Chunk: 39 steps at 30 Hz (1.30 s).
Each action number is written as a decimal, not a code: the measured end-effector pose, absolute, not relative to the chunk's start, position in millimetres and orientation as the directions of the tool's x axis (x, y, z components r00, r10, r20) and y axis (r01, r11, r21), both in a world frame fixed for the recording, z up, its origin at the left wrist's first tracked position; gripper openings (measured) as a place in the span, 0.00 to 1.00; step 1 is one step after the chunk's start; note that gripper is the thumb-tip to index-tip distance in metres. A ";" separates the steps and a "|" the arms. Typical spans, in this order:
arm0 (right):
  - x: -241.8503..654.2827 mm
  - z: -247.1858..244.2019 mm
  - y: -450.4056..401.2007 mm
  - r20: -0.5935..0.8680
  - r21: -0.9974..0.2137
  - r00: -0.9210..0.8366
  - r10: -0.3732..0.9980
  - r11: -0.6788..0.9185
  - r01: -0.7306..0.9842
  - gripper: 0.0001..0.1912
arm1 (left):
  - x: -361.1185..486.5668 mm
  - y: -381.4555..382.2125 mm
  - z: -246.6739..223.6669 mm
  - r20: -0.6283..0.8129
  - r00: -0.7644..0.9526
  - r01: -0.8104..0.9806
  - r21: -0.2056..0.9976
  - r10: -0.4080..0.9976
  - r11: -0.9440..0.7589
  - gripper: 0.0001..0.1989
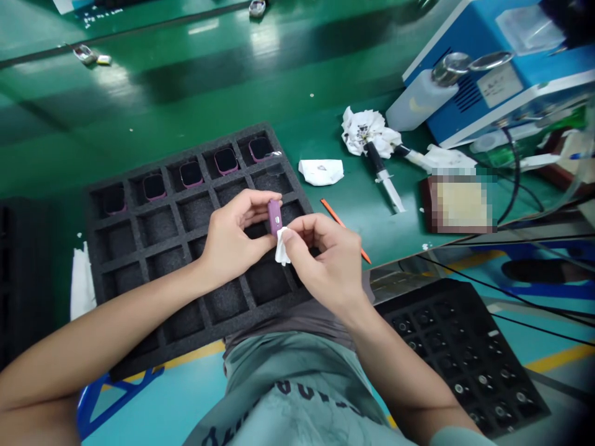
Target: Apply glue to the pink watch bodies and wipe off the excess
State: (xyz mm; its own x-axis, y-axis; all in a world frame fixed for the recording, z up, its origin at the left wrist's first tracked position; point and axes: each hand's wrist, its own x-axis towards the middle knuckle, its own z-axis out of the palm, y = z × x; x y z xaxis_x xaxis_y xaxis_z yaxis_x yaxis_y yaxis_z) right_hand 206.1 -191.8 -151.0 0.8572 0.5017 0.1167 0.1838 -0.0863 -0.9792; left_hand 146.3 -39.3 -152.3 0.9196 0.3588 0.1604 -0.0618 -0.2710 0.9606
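Note:
Between the thumb and fingers of my left hand [235,238] is a purple watch case [275,214], held edge-on with a small silvery oval on its side facing me. My right hand [328,257] pinches a folded white tissue [282,246], which is against the lower end of the case. Both hands are above a black foam tray [181,257] divided into square compartments. Along its far row sit several purple watch cases with dark faces, one of them a watch case [226,161] near the middle right. The nearer compartments that show hold nothing.
Right of the tray lie a folded white wipe [320,171], an orange stick [344,226], a syringe [385,179] and crumpled tissue [367,131]. A blue machine [483,80] and a pump bottle [421,99] stand behind. Below right is another black tray [460,353] holding several small parts.

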 end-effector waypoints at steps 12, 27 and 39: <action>214.8 -146.2 -189.2 0.028 -0.987 0.862 0.507 -0.120 0.103 0.07 | 145.4 -39.0 -160.1 0.285 0.904 -0.131 0.894 0.318 -0.429 0.21; 220.5 -142.3 -189.5 0.092 -0.986 0.862 0.499 -0.074 0.148 0.07 | 142.4 -39.9 -160.3 0.346 0.896 -0.165 0.843 0.280 -0.512 0.21; 219.5 -143.6 -188.2 0.085 -0.988 0.860 0.504 -0.072 0.140 0.07 | 141.7 -39.6 -158.9 0.328 0.900 -0.155 0.856 0.286 -0.494 0.21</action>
State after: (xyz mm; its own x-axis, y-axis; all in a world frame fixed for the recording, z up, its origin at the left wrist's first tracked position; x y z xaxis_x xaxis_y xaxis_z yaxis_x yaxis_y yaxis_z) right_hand 219.5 -188.2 -143.6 0.8598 0.5035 0.0851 0.1400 -0.0722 -0.9875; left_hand 141.7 -39.6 -158.9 0.9001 0.2862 0.3284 -0.1551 -0.4939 0.8556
